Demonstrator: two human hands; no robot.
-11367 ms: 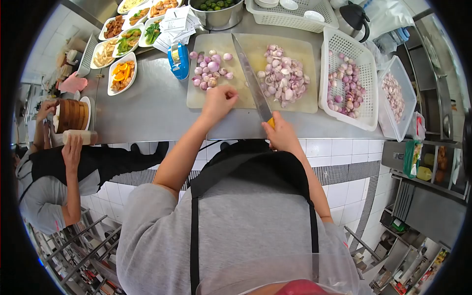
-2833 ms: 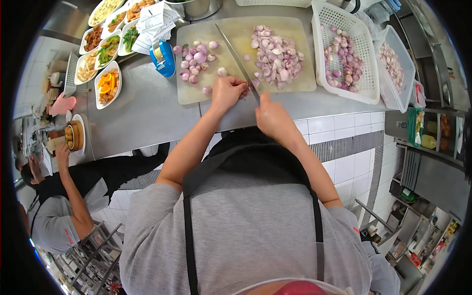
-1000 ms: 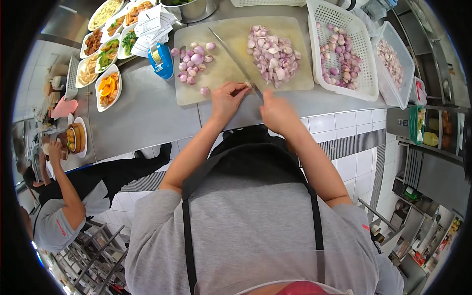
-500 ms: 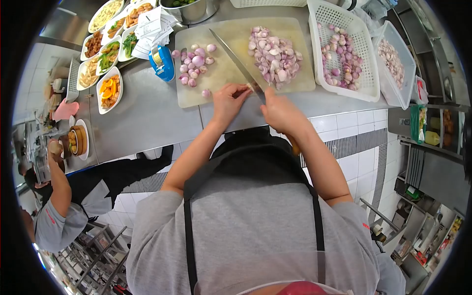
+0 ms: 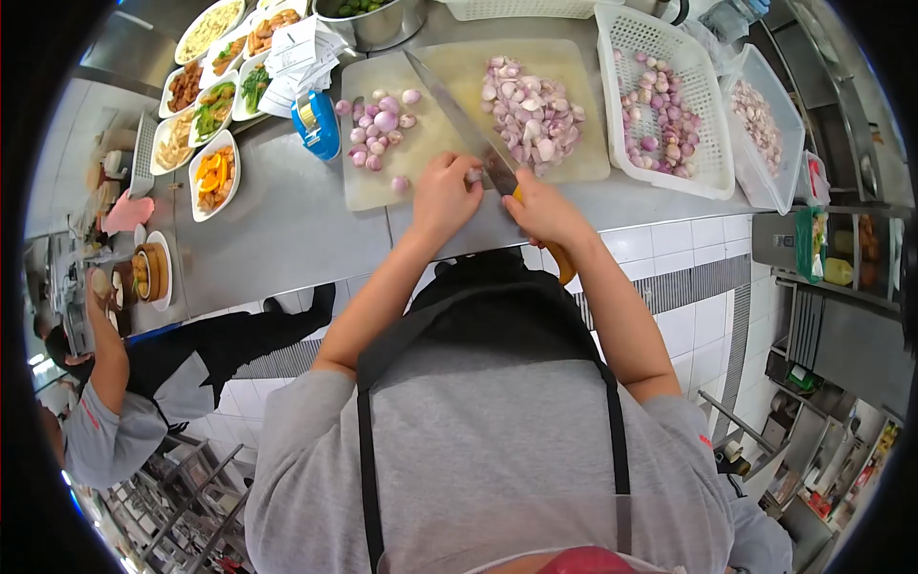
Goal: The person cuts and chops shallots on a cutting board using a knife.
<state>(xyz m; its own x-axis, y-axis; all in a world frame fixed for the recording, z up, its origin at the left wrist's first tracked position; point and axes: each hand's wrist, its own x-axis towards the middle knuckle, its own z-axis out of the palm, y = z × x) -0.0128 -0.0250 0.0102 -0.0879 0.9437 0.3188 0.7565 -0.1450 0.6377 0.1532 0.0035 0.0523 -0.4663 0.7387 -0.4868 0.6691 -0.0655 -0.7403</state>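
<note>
My right hand is wrapped round the yellow handle of a large knife, whose long blade points away to the upper left over the cutting board. Pinched in the fingers of my left hand is a small shallot, right at the blade near the board's front edge. Loose whole shallots lie on the left part of the board. A heap of cut shallots covers its right part.
Right of the board stand a white perforated basket of shallots and a clear tub of paler pieces. At left are a blue tape dispenser, paper slips and several dishes of food. A co-worker stands at far left.
The knife has turned so more of its flat and its handle show. My left fingers have shifted up slightly, and the shallot in them now shows beside the blade.
</note>
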